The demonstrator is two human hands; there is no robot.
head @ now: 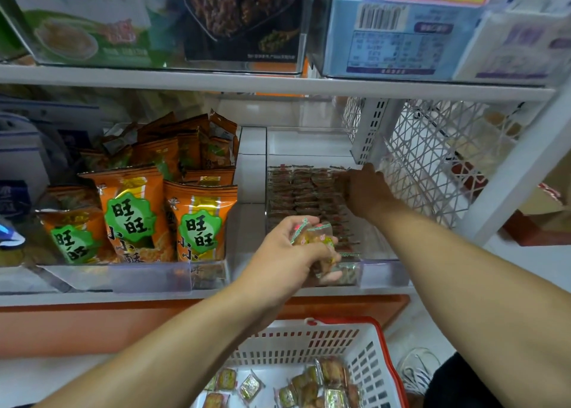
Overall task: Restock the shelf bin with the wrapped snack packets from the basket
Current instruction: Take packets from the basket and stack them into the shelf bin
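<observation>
From the head camera, the person stands at the shelf with both arms out. The left hand [290,247] is clenched around a small clutch of wrapped snack packets [315,237] and hovers over the front edge of the clear shelf bin [380,273]. The right hand [366,191] reaches deeper, palm down on the far rows of packets already lined up in the bin — whether it grips one or only presses them I cannot tell. Below, the white basket [312,339] with its red rim holds more loose packets [324,383], so the job looks only partly done.

To do this step well, I would say the right hand should steady the standing rows while the left feeds its handful into the gap at the front — edge-on, matching the rows, not dropped flat. The orange snack bags [133,213] in the neighbouring bin sit just beside and need no touching.
</observation>
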